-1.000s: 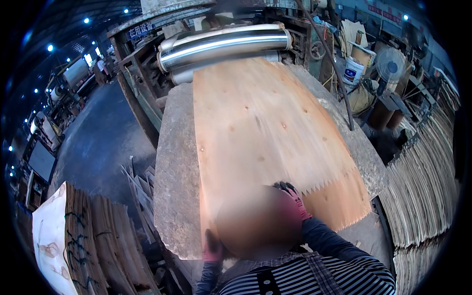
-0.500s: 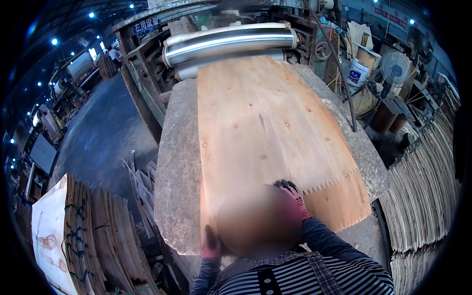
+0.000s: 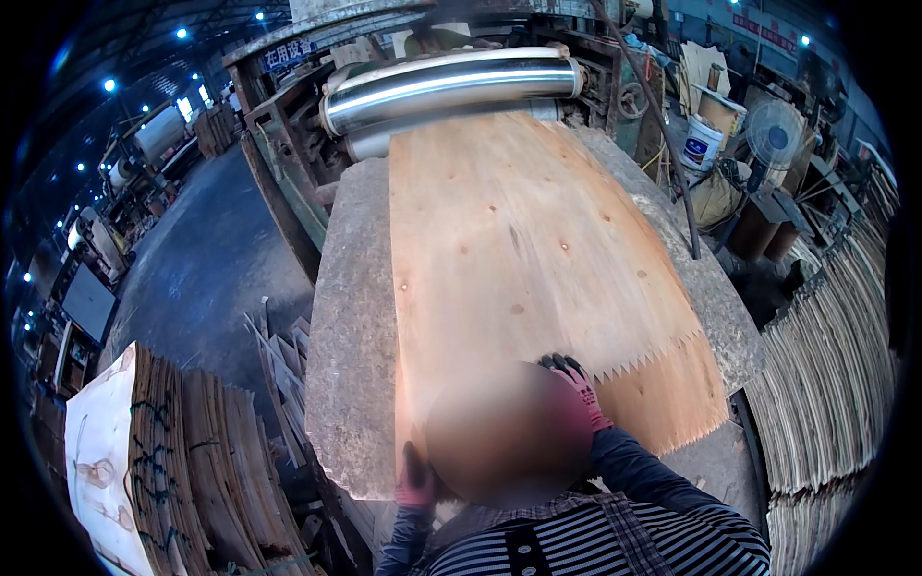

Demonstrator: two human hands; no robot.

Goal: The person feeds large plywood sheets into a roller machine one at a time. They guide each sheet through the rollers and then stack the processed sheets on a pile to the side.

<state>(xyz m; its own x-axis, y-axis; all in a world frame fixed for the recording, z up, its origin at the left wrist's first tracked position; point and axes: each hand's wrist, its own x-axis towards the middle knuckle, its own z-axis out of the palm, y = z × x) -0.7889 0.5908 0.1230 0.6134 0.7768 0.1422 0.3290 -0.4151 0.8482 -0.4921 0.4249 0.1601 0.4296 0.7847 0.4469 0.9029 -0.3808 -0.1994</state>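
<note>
A veneer sheet (image 3: 519,259) lay on the table (image 3: 351,365) at frame centre, rollers (image 3: 451,86) above it, veneer stacks (image 3: 192,461) lower left, and a fan (image 3: 776,134) upper right.

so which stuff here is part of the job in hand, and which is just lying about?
In hand:
- veneer sheet, flat on the table
- table
- steel rollers at the sheet's far end
- left hand, gloved, at the sheet's near corner
- right hand, gloved, on the sheet

Lying about:
- veneer stacks, lower left
- veneer stacks at right
- white bucket
- fan
</note>
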